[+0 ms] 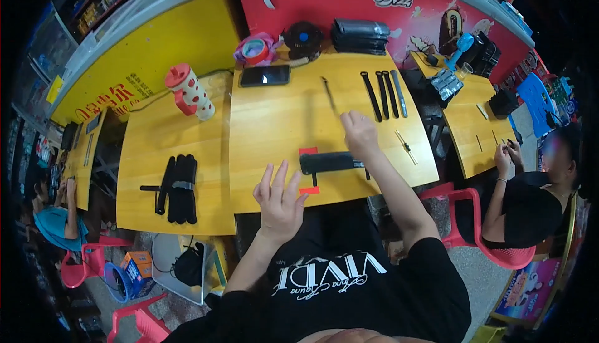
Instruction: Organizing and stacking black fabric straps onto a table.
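Head view: the black flat bar-shaped piece point(332, 162) lies near the close edge of the wooden table point(268, 131), its long axis running left to right, roughly along that edge, between the person's two hands. The right hand point(360, 134) is the nearer in this view, its wrist overlapping the piece's right end; whether it touches there cannot be told. That hand is closed on the lower end of a thin dark strip point(331, 95), which points away from the body and slightly left, so it stands crosswise to the piece. The left hand point(279, 202) is open, fingers spread, just beyond the piece's left end and toward the body, holding nothing visible; contact with the tabletop is unclear. The piece looks matt black and slender, with small pale marking toward its right end and narrow black tabs reaching toward the body near both ends. A red tape mark point(308, 151) sits at its left end on the far side, and a second red mark point(309, 190) on the near side. Right of the right hand lie a thin brass-coloured tool point(407, 147) and, farther off, a row of black straps point(382, 95).
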